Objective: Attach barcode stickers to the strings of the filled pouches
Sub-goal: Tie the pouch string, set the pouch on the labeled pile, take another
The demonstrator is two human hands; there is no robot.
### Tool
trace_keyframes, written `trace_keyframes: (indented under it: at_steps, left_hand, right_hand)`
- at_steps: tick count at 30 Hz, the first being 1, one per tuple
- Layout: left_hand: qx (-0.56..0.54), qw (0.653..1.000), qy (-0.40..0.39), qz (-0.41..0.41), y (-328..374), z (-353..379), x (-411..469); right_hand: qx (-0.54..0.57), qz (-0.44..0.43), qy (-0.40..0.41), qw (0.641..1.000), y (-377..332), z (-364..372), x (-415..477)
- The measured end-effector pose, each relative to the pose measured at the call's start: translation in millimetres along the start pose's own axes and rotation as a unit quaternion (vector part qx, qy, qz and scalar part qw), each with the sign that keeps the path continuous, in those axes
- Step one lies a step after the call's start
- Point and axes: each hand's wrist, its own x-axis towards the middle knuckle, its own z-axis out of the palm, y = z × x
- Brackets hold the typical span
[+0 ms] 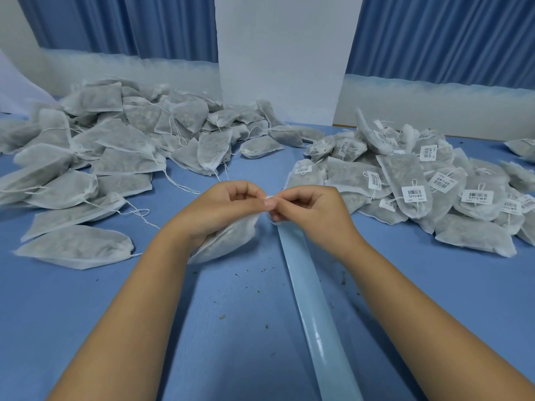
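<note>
hands (270,205) pinching sticker (268,197), pouch (228,241) beneath

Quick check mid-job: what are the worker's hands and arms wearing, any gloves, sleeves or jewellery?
Nothing worn shows. The left hand and right hand are bare: no gloves, rings or tape. The left forearm and right forearm are uncovered down to the picture's bottom edge, with no sleeves, watch or bracelets in view.

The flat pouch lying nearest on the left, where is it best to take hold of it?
The pouch lies flat with nothing on it, its string poking out at the right tip. Probably pinch that tip from above, coming from the right.
</note>
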Motion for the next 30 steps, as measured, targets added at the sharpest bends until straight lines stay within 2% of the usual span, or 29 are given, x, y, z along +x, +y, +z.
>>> trace_keyframes:
  at_steps: [3,8,12,18,23,30]
  left_hand:
    - [0.054,0.998,-0.013,0.001,-0.3,4.5,-1.4]
    - [0.059,0.998,0.012,-0.015,-2.8,9.1,-0.6]
    - [0.070,0.997,0.019,0.004,-1.9,7.5,-1.5]
    - [0.131,0.990,0.020,0.051,-2.5,16.2,-1.5]
    - [0.231,0.969,0.031,0.087,-2.0,21.9,0.4]
    - [0.389,0.912,0.033,0.122,6.5,33.0,-2.9]
  right_hand:
    - [0.006,-0.008,0.001,1.000,0.3,0.1,1.2]
    - [0.012,-0.003,0.021,1.000,0.9,-1.5,3.7]
    - [0.015,0.010,0.054,0.998,1.6,-5.3,6.1]
    - [0.065,0.049,0.058,0.995,-1.6,-2.5,5.6]
    - [0.092,0.076,0.087,0.989,-2.8,-1.9,6.7]
    - [0.039,0.073,0.105,0.991,0.2,2.5,4.0]
